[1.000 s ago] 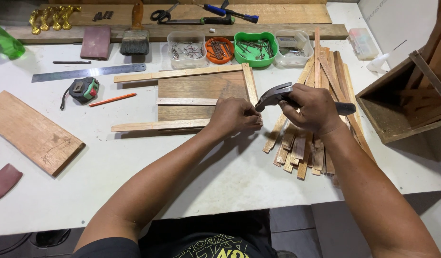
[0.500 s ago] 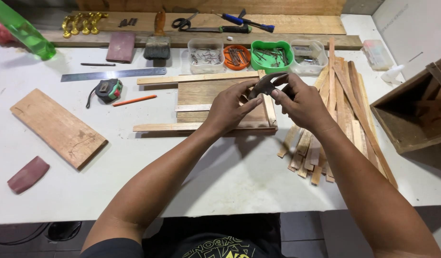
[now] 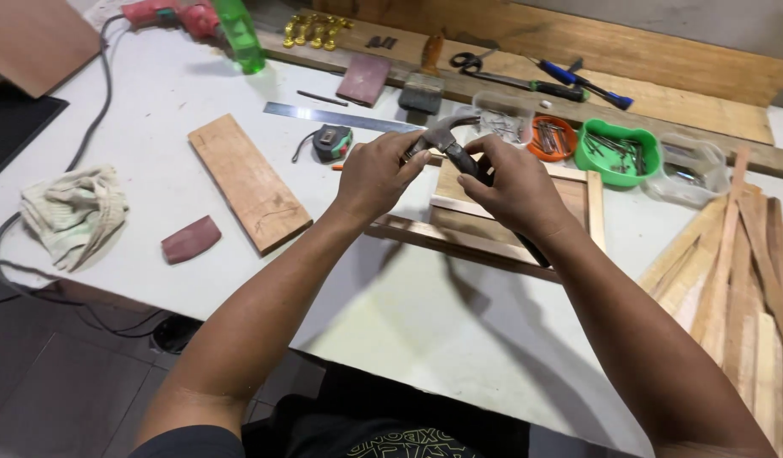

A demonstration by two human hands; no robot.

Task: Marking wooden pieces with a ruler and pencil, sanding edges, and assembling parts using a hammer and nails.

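Note:
My right hand [image 3: 514, 188] grips a claw hammer [image 3: 447, 140] close under its steel head, raised above the white table [image 3: 391, 331]. My left hand [image 3: 376, 174] is closed around the hammer head from the left, fingertips at the claw. Beneath both hands lies a wooden frame [image 3: 493, 229] of thin slats with a board inside it. What the left fingertips pinch is hidden.
A plank [image 3: 247, 180] and a reddish sanding block [image 3: 190, 239] lie left, a tape measure [image 3: 332, 142] and steel ruler [image 3: 341, 119] behind. Orange [image 3: 551, 138], green [image 3: 616, 153] and clear trays hold small hardware. Loose slats [image 3: 748, 280] are piled right; a rag [image 3: 73, 214] sits far left.
Both hands with the hammer have lifted off the frame and come together above its far edge. The camera has swung left, showing the rag and table edge.

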